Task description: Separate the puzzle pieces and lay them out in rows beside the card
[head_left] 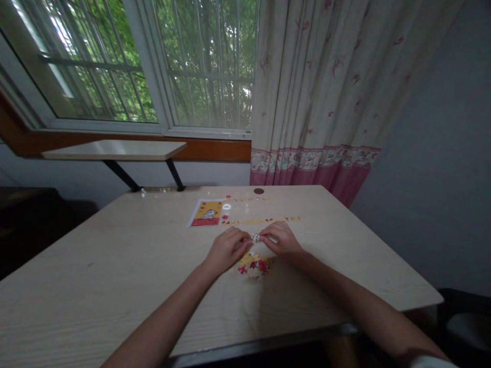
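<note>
Small white-and-dark jigsaw puzzle pieces (255, 237) are between my two hands, just above the table; how many are joined there is too small to tell. My left hand (229, 247) pinches their left side with thumb and fingers. From the right, my right hand (282, 238) is closed on the other side the same way. Just below the hands lies a loose pile of jigsaw pieces (255, 267) in yellow, red and white. Beyond my fingers runs a row of mostly yellow pieces (251, 221), partly hidden by the right hand.
Left of the rows lies a printed reference picture (206, 212) in yellow and red. A shorter row of pieces (247, 199) sits farther back, near a dark round disc (259, 191). A raised shelf (115, 149) stands at the table's (115, 286) back left, below the window.
</note>
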A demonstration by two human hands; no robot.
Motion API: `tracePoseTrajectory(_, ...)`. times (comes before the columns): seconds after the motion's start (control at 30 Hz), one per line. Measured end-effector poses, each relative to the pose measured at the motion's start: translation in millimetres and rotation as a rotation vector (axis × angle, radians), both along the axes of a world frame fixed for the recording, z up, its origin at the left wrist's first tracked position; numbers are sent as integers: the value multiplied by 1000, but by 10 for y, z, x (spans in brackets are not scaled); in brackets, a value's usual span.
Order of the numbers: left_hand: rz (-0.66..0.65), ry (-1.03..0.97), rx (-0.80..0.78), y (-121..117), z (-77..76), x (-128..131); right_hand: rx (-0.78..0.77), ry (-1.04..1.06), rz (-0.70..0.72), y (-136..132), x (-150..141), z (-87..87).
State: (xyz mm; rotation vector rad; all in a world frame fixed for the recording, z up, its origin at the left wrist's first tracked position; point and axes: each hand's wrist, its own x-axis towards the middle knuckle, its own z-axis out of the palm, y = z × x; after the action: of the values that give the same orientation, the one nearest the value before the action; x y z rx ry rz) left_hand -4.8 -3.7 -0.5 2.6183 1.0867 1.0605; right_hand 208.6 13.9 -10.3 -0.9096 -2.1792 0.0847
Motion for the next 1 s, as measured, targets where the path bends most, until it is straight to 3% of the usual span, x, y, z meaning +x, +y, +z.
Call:
tracePoseTrajectory(0.4, -21, 104, -92, 12, -20, -15, 198, 116, -251, 98, 387, 239)
tracePoseTrajectory(1.0, -27, 137, -97, 17, -22, -28, 181, 117, -248, 137, 377, 182)
